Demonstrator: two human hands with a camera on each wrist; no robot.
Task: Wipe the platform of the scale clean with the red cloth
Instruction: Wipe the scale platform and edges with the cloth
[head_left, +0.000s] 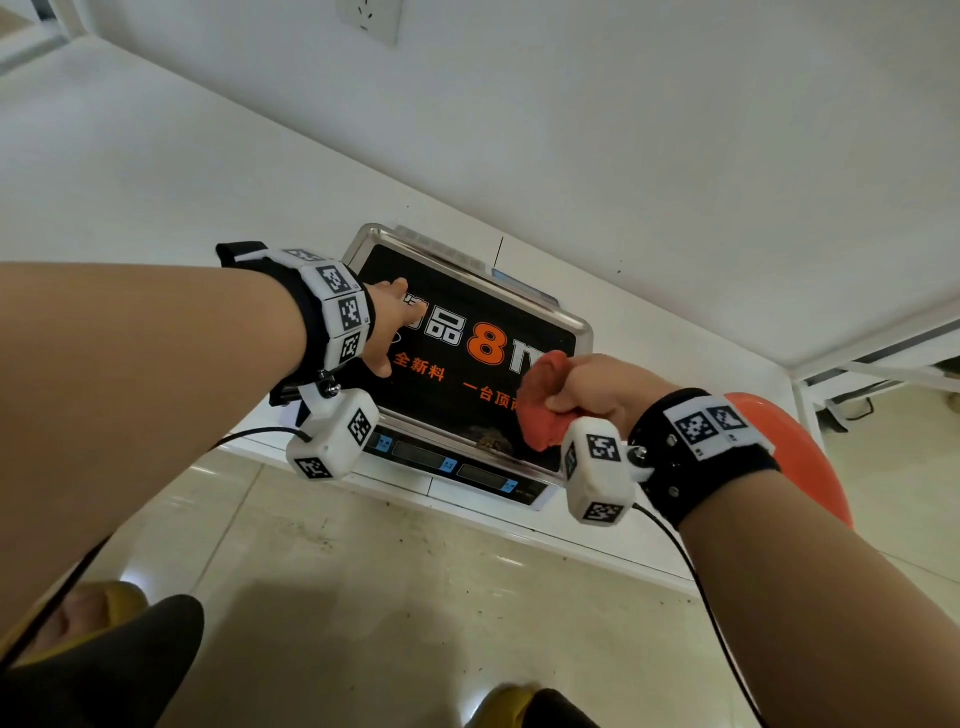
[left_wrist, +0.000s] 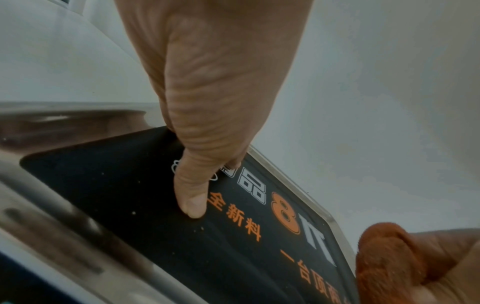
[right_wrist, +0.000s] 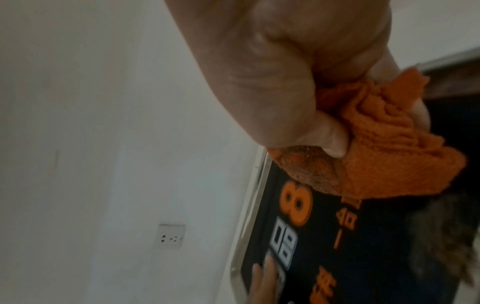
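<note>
Right hand (head_left: 597, 387) fingers clamp the cloth (head_left: 540, 410) on the platform (head_left: 467, 364); left hand (head_left: 387, 325) fingers, seemingly straight, press it.

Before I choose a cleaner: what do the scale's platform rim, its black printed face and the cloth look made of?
Platform rim: looks like polished stainless steel, silvery with reflections. Black printed face: seems a smooth printed film or sticker, though I can't be sure. Red cloth, gripped by the right hand: soft, fuzzy terry or microfibre.
</note>
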